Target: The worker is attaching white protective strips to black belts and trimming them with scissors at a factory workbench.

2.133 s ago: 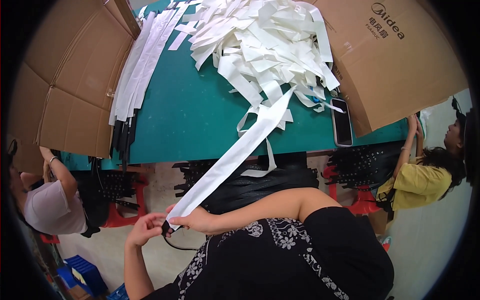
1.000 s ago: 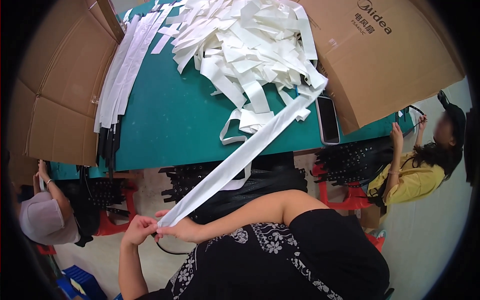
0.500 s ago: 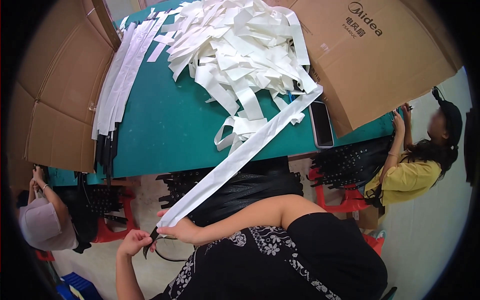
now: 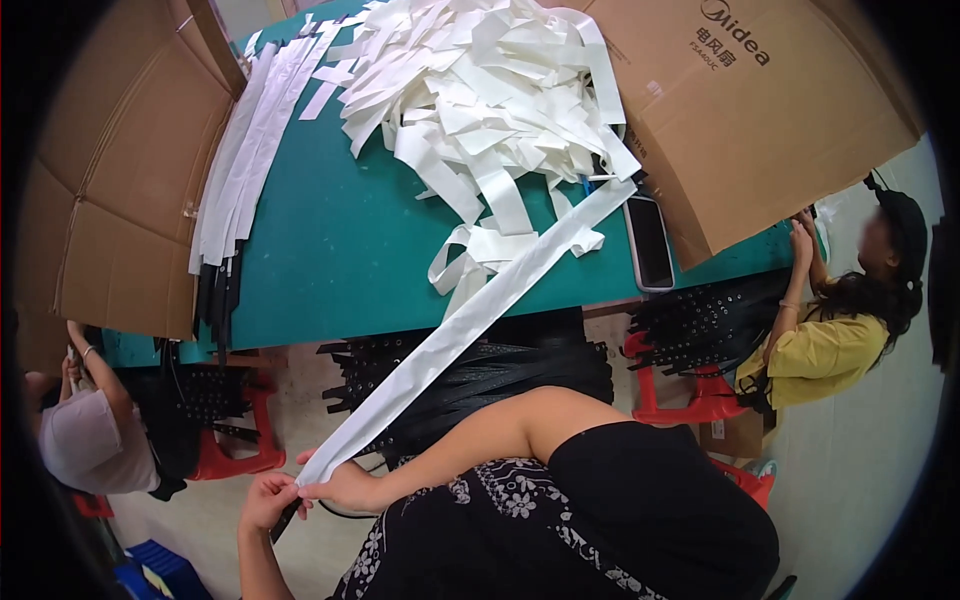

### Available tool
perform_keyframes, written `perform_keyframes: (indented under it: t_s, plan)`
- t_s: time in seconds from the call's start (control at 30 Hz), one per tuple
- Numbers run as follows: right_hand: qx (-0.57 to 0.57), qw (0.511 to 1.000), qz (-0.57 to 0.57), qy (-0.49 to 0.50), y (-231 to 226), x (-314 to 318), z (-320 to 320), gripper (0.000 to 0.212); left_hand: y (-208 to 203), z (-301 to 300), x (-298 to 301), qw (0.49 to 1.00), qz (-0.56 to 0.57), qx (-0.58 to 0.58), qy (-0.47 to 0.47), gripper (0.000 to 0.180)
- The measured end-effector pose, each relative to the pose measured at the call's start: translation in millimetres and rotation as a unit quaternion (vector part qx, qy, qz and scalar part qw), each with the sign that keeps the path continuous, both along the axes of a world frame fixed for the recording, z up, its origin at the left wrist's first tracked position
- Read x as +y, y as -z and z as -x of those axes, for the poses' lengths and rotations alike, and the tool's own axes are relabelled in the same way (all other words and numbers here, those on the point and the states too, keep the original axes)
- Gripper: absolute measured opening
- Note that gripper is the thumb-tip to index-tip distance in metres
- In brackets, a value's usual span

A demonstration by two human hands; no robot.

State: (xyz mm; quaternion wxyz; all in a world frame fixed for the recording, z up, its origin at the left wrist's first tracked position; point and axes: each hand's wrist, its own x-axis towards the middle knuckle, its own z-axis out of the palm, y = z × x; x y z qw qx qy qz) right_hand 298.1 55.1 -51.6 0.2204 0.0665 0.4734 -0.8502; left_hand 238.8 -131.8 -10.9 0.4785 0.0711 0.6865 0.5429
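A long white fabric sleeve (image 4: 430,362) runs slantwise from the table down to my hands, its far end lying by the white pile. From its near end pokes the dark tip of a black strap (image 4: 284,522). My left hand (image 4: 265,502) pinches at that end, where strap and sleeve meet. With fingers and thumb closed round the sleeve just beside it, my right hand (image 4: 345,486) grips close to the left. How far the strap reaches inside the sleeve is hidden.
A heap of white fabric strips (image 4: 490,100) covers the back of the green table (image 4: 310,240). White-covered straps (image 4: 250,160) lie at left. A phone (image 4: 650,245) rests beside a cardboard box (image 4: 760,130). Black eyeleted straps (image 4: 480,370) hang below. Two people sit at either side.
My left hand has moved up against the sleeve's near end, and less of the black strap shows. My right hand has shifted slightly left and down with the sleeve.
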Motion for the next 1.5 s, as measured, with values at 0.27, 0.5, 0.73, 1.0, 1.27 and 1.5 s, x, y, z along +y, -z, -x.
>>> perform_keyframes:
  t_s: [0.27, 0.5, 0.73, 1.0, 1.27, 1.5]
  plan:
    - [-0.039, 0.999, 0.034, 0.014, 4.0, -19.2, 1.0, 0.061, 2.1, -15.9, 49.7, 0.980, -0.085, 0.085, -0.157, 0.071]
    - [-0.010, 0.991, 0.115, 0.061, -17.1, 44.7, 16.5, 0.065, -27.0, 10.1, 13.5, 0.989, 0.119, 0.076, -0.042, 0.019]
    - [-0.007, 0.797, 0.359, 0.485, -38.0, 283.6, 41.8, 0.034, -16.2, 9.3, -36.1, 0.990, 0.110, 0.057, -0.063, 0.013]
    - [0.136, 0.756, 0.003, 0.640, -62.9, 434.5, 41.1, 0.027, 10.0, 19.6, -58.9, 0.988, 0.141, 0.024, -0.055, 0.014]
    - [0.159, 0.860, -0.045, 0.483, -178.8, 478.9, 268.1, 0.023, -9.9, 40.7, -49.9, 0.982, 0.062, 0.074, -0.163, 0.014]
    - [0.288, 0.905, -0.075, 0.303, -307.4, 483.1, 503.4, 0.041, -20.3, 152.9, 11.3, 0.914, -0.013, 0.235, -0.329, 0.019]
